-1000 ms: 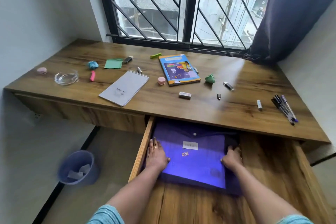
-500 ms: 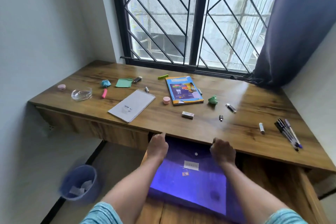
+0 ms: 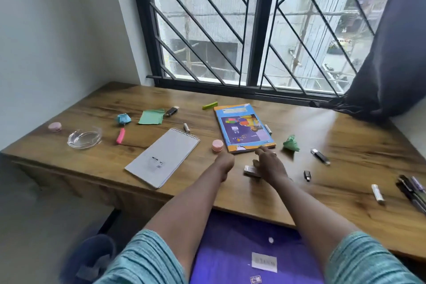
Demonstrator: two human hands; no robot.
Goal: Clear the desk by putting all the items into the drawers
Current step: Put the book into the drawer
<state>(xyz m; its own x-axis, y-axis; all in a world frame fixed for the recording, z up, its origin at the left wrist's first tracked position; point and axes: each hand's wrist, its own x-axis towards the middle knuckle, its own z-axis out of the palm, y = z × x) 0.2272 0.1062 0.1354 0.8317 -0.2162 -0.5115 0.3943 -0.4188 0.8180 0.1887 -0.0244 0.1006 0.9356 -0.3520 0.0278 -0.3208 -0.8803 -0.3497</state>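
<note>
Below the front edge of the wooden counter lies a purple folder. At the near edge of the blue book the right hand hovers, fingers loosely spread, over a small eraser. The left hand hangs beside a pink cap, and I cannot tell how its fingers lie.

- Daylight is pouring through the window at 12 o'clock, glaring on the bench toward 2 o'clock.
- Wide-angle distortion is bending the edges; motion blur is smearing the 7 o'clock corner.
</note>
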